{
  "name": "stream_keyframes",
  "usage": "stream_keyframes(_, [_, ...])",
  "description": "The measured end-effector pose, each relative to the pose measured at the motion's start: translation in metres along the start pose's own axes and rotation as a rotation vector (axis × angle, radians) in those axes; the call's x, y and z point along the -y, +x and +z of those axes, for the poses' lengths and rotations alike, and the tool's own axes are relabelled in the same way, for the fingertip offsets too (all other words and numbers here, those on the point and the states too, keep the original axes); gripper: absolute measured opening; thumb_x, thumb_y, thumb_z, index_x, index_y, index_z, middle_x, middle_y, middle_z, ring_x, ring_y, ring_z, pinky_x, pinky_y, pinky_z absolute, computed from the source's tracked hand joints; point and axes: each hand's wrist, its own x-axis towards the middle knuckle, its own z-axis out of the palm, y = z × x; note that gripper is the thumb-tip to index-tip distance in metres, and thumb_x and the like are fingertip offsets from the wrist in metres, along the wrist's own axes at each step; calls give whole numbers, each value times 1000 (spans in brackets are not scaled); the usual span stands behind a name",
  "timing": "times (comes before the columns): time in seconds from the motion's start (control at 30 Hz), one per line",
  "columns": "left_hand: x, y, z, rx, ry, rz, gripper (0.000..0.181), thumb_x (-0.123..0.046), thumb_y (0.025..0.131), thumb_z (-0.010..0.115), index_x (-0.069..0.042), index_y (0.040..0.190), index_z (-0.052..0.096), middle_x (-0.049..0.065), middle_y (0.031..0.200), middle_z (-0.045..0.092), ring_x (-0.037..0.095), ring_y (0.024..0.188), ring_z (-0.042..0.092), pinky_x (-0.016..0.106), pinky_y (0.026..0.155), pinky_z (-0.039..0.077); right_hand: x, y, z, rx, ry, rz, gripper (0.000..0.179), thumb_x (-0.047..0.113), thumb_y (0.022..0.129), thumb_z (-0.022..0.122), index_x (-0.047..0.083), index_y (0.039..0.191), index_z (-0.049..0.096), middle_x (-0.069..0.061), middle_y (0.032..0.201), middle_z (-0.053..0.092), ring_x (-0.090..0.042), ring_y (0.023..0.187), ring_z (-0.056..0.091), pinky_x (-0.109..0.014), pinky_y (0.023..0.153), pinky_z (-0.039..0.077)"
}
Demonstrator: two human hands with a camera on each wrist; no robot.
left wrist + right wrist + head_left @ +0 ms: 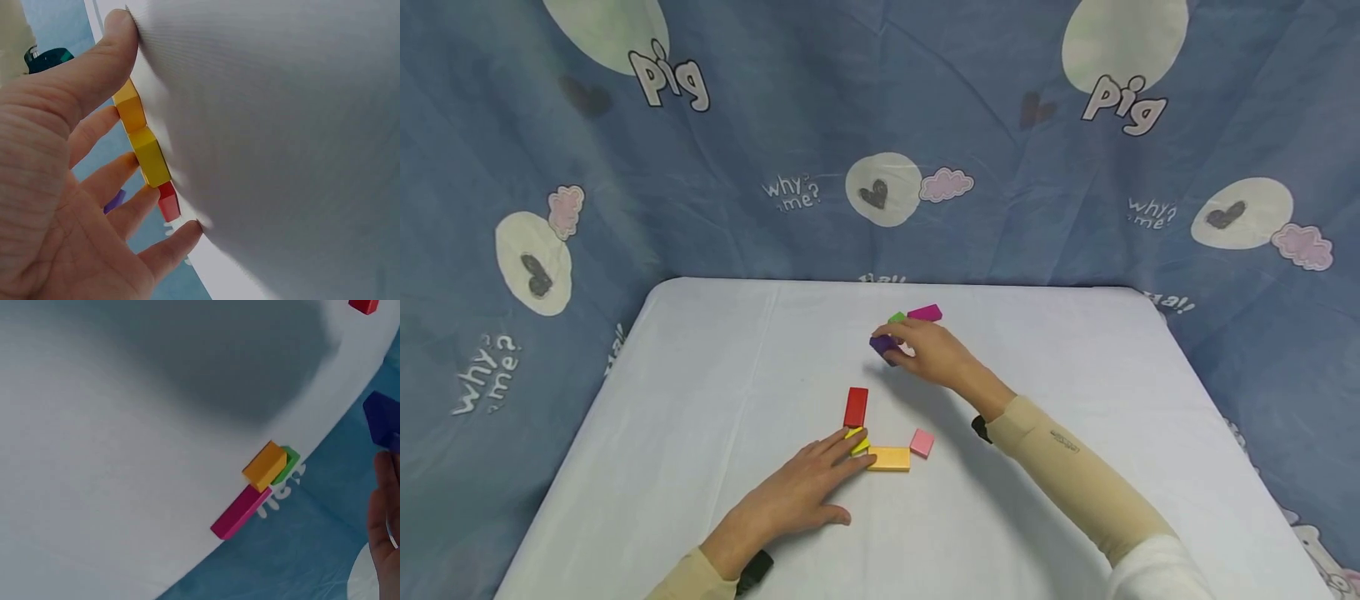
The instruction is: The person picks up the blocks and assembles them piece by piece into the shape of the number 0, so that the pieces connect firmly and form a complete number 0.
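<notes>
My right hand (934, 354) pinches a purple block (884, 347) between thumb and fingers, raised over the far middle of the white table. In the right wrist view the purple block (381, 419) shows at the right edge, by the fingertips. My left hand (797, 487) lies low over the table with its fingers spread. Its fingertips touch a yellow block (858, 440) and the left end of an orange block (889, 459). A red block (856, 407) extends away beyond the yellow one. At the orange block's right end lies a pink block (922, 443).
Behind my right hand lie a magenta block (925, 312) and a green block (897, 317). Another orange block (265, 466) sits against them, hidden in the head view. A blue patterned cloth (1000, 208) hangs around the white table (737, 350).
</notes>
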Motion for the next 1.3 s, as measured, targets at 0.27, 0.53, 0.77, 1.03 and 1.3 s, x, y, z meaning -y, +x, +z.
stream_keyframes(0.27, [1,1,2,8,-11,-15,81,-41,78,81,-21,148,44,5,159,26,31,144,24,52,109,31,-10,-20,0,-97,278,118,32,10,88,74,9,117,62,-5,96,67,-16,83,63,-31,73,55])
stream_keyframes(0.53, [2,2,2,11,-15,-6,80,-41,79,79,-20,148,44,5,159,25,31,144,24,52,109,30,-23,-40,1,-143,440,280,30,11,87,75,8,115,63,-9,107,69,-22,91,67,-34,80,55])
stream_keyframes(0.77, [2,3,1,18,-21,-15,80,-40,79,80,-21,148,44,5,159,25,31,144,24,53,109,31,-32,-55,1,-124,488,306,30,12,87,74,9,115,64,-9,102,69,-22,87,66,-34,78,55])
stream_keyframes(1.03, [0,2,0,12,-30,-18,79,-39,78,81,-20,147,46,5,159,26,31,144,24,53,109,30,-37,-66,5,16,545,365,31,13,88,73,11,118,64,-5,97,68,-18,86,64,-33,78,52])
stream_keyframes(1.3, [1,2,0,6,-31,-19,79,-39,78,81,-20,147,46,5,159,27,31,144,24,52,109,30,-39,-73,15,87,587,419,32,10,90,71,9,121,62,-6,96,65,-17,80,63,-30,69,52])
